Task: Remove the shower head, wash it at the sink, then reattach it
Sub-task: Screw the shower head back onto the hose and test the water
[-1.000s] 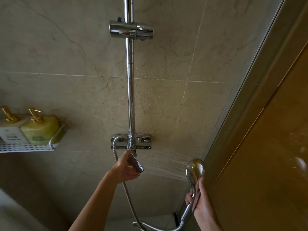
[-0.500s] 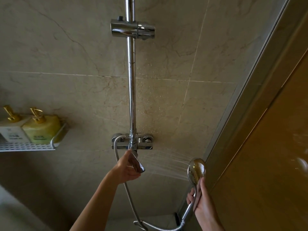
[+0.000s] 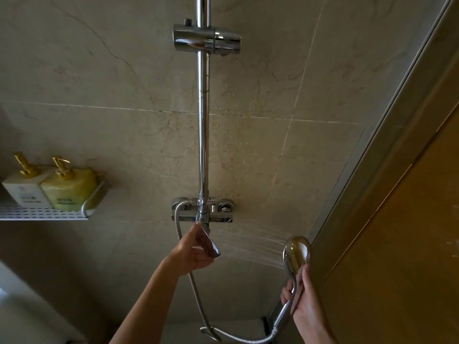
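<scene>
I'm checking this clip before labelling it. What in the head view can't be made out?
- Shower head: its spray face is turned away; only the chrome back shows.
- Rail: its top is cut off by the upper edge.
- Bottles: label print too small to read.
- Lever: partly covered by the left hand.

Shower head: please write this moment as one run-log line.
left hand: on tap lever | right hand: holds shower head | water: spraying leftward | holder: empty

Both hands raised, left point(image 3: 191, 254) and right point(image 3: 304, 304) each gripping.
</scene>
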A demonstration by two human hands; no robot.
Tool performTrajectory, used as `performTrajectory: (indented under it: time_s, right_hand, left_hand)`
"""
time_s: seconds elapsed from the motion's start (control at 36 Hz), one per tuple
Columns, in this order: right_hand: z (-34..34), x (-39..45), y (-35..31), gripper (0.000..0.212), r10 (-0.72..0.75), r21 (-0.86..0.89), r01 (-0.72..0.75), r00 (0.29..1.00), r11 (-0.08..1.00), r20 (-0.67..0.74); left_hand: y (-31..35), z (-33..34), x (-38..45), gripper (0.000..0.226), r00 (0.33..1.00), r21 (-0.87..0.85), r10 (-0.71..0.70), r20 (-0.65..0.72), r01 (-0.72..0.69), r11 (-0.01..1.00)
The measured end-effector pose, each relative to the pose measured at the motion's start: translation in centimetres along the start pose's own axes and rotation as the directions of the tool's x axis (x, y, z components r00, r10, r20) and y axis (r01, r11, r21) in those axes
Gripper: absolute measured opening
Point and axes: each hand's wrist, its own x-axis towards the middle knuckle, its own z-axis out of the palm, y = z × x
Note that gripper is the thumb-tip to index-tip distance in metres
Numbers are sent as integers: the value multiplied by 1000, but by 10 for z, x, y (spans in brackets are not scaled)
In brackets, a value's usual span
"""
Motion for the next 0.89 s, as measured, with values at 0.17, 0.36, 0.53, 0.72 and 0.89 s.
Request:
performTrajectory:
  time_s: [0.17,0.36,0.53,0.72,0.89]
  right_hand:
    - [0,5,1,42,-1,-4,1,999,1000,42]
    - [4,12,0,41,71,34,-72,997,997,17]
    - [6,16,-7,45,83,25,-84,996,996,27]
    - [3,23,-6,44,76,18,-77,997,997,22]
    - [14,15,-3,36,58,-84,-54,997,995,48]
  left_hand:
    - [0,1,-2,73,1000,-36,9,4,-9,999]
    - [-2,-3,10,64,997,-54,75,17,-74,996]
    - [-20,4,14,58,971,-91,237,34,-233,968]
    - [-27,15,11,64,956,-80,291,-32,-293,953]
    - [-25,17,-3,64,959,-78,281,26,-279,957]
